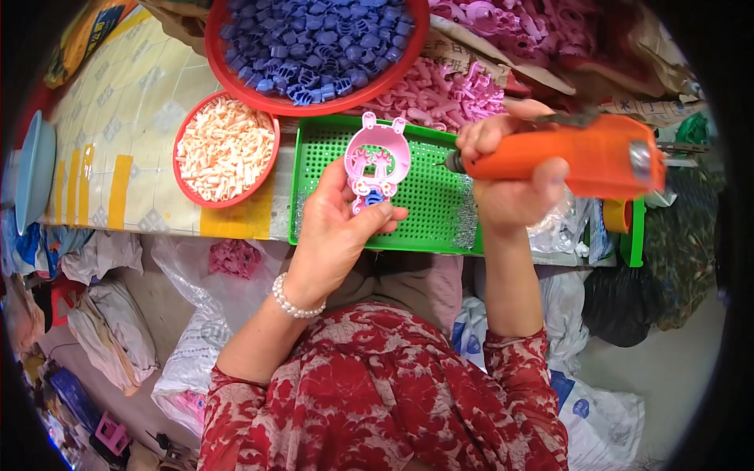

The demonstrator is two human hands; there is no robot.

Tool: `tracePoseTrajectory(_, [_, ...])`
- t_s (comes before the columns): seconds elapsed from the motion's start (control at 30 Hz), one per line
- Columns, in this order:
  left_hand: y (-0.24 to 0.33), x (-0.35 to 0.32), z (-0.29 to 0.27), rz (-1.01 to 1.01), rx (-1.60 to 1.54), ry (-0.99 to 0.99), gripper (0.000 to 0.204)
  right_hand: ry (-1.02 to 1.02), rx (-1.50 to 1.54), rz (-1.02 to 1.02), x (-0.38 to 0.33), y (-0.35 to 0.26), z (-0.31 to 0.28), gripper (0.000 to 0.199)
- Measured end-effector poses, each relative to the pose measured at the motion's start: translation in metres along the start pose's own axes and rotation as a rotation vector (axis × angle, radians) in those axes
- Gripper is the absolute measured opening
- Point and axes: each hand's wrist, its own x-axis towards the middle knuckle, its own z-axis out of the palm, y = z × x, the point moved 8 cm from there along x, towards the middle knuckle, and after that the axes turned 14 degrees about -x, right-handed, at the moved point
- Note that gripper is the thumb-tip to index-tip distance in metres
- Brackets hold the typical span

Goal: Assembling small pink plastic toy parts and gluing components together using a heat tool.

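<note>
My left hand (334,224) grips a pink plastic toy part (377,135) by its lower end, thumb across it. The part has a ring-shaped top with two ears, and a small blue piece (374,198) sits in its lower section. An orange electric screwdriver (577,157) is held in my right hand (503,192). Its tip points left, toward the pink part but apart from it. Both hands are over a green perforated tray (428,180). Small silver screws (467,216) lie at the tray's right side, with more along its left.
A red basin (214,55) of blue pieces stands behind the tray. To the left is a smaller red basket (179,173) of cream pieces. Pink parts (444,94) are heaped at the back right. A light-blue basin (35,173) stands at the table's left edge.
</note>
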Motion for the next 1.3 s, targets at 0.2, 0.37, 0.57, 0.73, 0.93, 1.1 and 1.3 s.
tracePoseTrajectory(0.2, [-0.001, 0.001, 0.001, -0.019, 0.051, 0.005, 0.048, -0.248, 0.176, -0.182, -0.009, -0.047, 0.031, 0.082])
tracePoseTrajectory(0.37, [-0.002, 0.001, 0.003, -0.043, 0.051, -0.017, 0.048, -0.299, 0.182, -0.224, -0.021, -0.058, 0.049, 0.08])
tracePoseTrajectory(0.57, [0.0, 0.0, 0.004, -0.025, 0.059, -0.026, 0.048, -0.277, 0.185, -0.15, -0.02, -0.045, 0.054, 0.079])
tracePoseTrajectory(0.73, [-0.002, 0.0, 0.005, -0.034, 0.06, -0.024, 0.045, -0.267, 0.2, -0.176, -0.018, -0.038, 0.052, 0.078])
tracePoseTrajectory(0.93, [0.0, 0.0, 0.004, -0.036, 0.067, -0.011, 0.042, -0.235, 0.169, -0.105, -0.022, -0.033, 0.056, 0.078])
tracePoseTrajectory(1.1, [0.001, 0.0, 0.006, -0.036, 0.07, -0.016, 0.041, -0.202, 0.168, -0.103, -0.02, -0.025, 0.056, 0.079])
tracePoseTrajectory(1.3, [0.0, 0.001, 0.004, -0.046, 0.065, -0.019, 0.037, -0.182, 0.171, -0.068, -0.022, -0.023, 0.058, 0.078])
